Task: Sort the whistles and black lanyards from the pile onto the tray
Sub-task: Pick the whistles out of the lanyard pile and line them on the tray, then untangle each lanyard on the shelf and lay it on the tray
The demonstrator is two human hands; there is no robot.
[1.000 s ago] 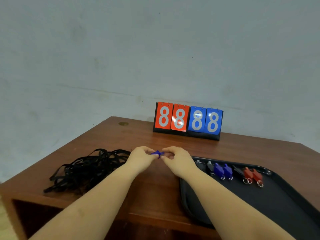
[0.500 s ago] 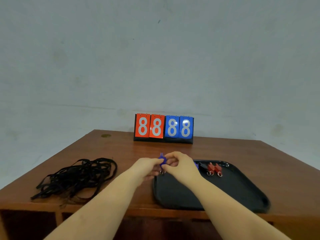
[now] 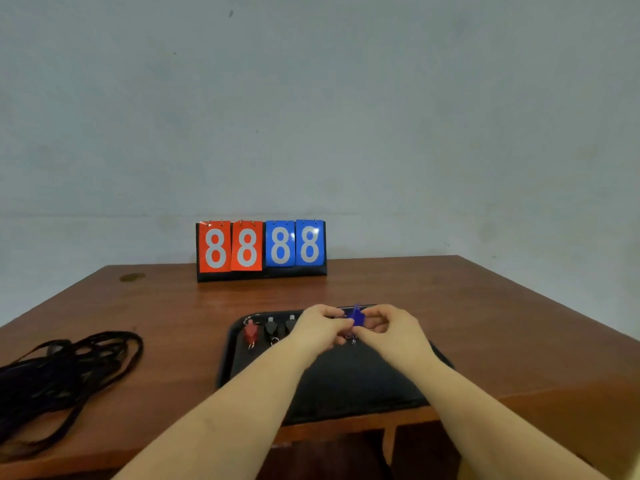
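Your table (image 3: 433, 306) fills the lower frame, brown wood, far edge against the wall; scoreboard (image 3: 261, 250) stands at 12 o'clock on it, two red cards and two blue, all reading 8; black tray (image 3: 235, 355) sits centre, front edge near the table's front edge; lanyard pile (image 3: 59, 379) lies at 9 o'clock, well apart from the tray, a loose black tangle running off frame left; your left hand (image 3: 320, 329) and right hand (image 3: 389, 329) meet over the tray's far half, fingers of both curled in and pinching one blue whistle (image 3: 356, 316) between them, its tip pointing up, a small metal ring hanging just below; it's off the tray surface; at the tray's 10 o'clock corner a row: red whistle (image 3: 250, 332), then black whistle (image 3: 271, 329), a second dark one beside it partly hidden by your left hand; rings on the near ends.
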